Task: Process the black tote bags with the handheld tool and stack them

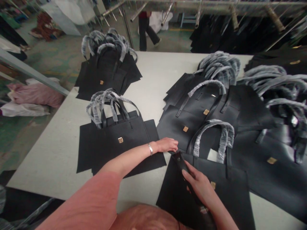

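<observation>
A black handbag [230,195] with a gold clasp lies on the table in front of me, its plastic-wrapped handle [201,140] pointing away. My left hand [168,144] reaches across to its upper left corner, fingers curled and pinched together there. The fingertips partly hide the edge they hold. In my right hand [198,180] is a long black handheld tool [179,161], gripped around its body. The tool's front end is close to my left fingertips, over the same corner. Its rear part runs down towards me along my forearm.
Stacked black bag pieces [110,150] with wrapped handles lie to the left, under my left forearm. Another stack [103,76] is behind them. More bags [172,121] overlap on the right of the white table [55,137]. A metal rack [198,16] and a walking person [145,30] are beyond.
</observation>
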Motion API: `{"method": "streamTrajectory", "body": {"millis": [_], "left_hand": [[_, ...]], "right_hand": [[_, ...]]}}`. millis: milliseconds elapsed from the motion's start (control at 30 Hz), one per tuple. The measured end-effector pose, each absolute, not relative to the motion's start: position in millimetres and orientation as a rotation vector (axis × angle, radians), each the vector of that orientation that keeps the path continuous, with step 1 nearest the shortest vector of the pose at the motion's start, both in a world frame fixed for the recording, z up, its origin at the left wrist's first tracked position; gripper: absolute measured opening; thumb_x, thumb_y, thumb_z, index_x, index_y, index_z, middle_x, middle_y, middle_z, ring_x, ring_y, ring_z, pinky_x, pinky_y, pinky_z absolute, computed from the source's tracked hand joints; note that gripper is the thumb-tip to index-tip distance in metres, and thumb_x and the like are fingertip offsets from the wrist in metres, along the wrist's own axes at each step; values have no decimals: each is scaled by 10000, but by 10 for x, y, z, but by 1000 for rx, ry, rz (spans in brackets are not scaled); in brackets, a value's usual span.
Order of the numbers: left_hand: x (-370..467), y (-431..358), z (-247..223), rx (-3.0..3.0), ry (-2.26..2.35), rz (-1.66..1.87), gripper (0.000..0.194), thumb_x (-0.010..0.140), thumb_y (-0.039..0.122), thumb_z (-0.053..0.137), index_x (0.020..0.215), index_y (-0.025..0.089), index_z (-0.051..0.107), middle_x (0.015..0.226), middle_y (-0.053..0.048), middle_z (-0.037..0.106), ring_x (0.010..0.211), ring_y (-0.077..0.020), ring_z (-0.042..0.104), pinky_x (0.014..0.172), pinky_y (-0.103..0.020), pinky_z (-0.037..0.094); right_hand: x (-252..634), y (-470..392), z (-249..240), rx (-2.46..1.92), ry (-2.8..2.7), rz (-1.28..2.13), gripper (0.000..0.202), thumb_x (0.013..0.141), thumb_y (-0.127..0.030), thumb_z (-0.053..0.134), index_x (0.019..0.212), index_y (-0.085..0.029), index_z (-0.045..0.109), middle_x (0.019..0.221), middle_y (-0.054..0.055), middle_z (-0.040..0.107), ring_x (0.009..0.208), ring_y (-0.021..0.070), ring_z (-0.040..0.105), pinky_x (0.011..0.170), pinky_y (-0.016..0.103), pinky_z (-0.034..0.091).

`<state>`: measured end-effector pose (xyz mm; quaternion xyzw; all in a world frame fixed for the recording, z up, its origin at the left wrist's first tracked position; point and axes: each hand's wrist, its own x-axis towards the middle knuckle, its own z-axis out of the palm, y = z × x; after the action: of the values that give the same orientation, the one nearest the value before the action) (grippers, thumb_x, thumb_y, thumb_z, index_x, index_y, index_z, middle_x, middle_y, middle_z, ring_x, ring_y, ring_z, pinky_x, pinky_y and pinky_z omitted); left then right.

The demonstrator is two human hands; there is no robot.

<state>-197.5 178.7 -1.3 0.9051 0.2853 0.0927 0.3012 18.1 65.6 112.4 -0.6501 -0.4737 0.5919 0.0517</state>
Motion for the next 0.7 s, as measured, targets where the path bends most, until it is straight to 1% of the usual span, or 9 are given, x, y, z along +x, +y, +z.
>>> {"method": "streamTrajectory", "body": {"millis": [133, 200, 267, 333, 400, 467, 500, 600, 700], "left_hand": [[-1924, 1869, -45, 2332, 796, 267, 168, 843, 272, 750, 713, 204, 667, 761, 21, 569, 728, -114, 539, 650, -199, 400], [-1946, 1930, -49, 2276, 905, 313, 160, 854, 268, 738, 730, 194, 669, 772, 22, 570, 716, -110, 543, 655, -194, 408], [-2005, 1965, -30, 2205, 1096, 392, 160, 933, 258, 634, 802, 175, 673, 832, 1, 581, 757, -118, 558, 694, -203, 424], [-2078, 1908, 8, 2121, 1326, 483, 260, 1016, 232, 456, 884, 146, 663, 893, -35, 584, 816, -138, 566, 741, -232, 438], [-2132, 1706, 38, 2045, 1498, 551, 337, 1044, 246, 363, 907, 132, 649, 900, -54, 583, 825, -148, 566, 754, -253, 449], [-2140, 1372, 29, 2056, 1441, 597, 323, 1038, 305, 411, 895, 142, 650, 890, -50, 606, 817, -140, 579, 767, -248, 468], [-2125, 1181, 6, 2113, 1312, 613, 296, 1023, 336, 458, 908, 148, 655, 907, -49, 628, 840, -138, 595, 794, -243, 480], [-2034, 683, -110, 2324, 961, 586, 270, 1011, 360, 490, 1079, 153, 648, 1110, -82, 668, 1061, -169, 605, 962, -281, 480], [-1947, 466, -204, 2395, 963, 524, 263, 1019, 318, 470, 1155, 153, 622, 1192, -103, 660, 1178, -197, 569, 1043, -349, 461]], "right_hand": [[172, 700, 1104, -2033, -1453, 1784, 656, 860, -493, 522, 1440, -187, 514, 697, -15, 689, 537, 197, 668, 547, 305, 541], [179, 703, 1101, -2053, -1451, 1782, 650, 863, -491, 518, 1443, -196, 513, 710, -14, 690, 537, 196, 671, 554, 308, 546], [193, 697, 1101, -2063, -1435, 1791, 653, 866, -489, 517, 1452, -201, 501, 724, -13, 690, 533, 189, 669, 553, 306, 547], [211, 686, 1106, -2059, -1418, 1803, 654, 870, -486, 516, 1458, -200, 492, 724, -15, 687, 532, 184, 668, 551, 302, 547], [229, 677, 1118, -2050, -1400, 1819, 649, 874, -476, 517, 1458, -194, 490, 726, -13, 686, 536, 180, 668, 545, 299, 546], [235, 680, 1131, -2049, -1382, 1835, 635, 879, -457, 518, 1455, -193, 492, 740, -10, 688, 535, 176, 666, 538, 295, 545], [230, 691, 1134, -2048, -1376, 1840, 627, 882, -450, 517, 1453, -195, 495, 744, -9, 688, 531, 174, 663, 533, 294, 544], [161, 781, 1107, -2036, -1377, 1841, 613, 890, -451, 513, 1451, -204, 499, 711, -12, 680, 515, 174, 657, 524, 290, 538], [43, 934, 1048, -2005, -1371, 1812, 628, 894, -473, 517, 1459, -200, 487, 704, -6, 683, 502, 175, 657, 527, 290, 537]]}}
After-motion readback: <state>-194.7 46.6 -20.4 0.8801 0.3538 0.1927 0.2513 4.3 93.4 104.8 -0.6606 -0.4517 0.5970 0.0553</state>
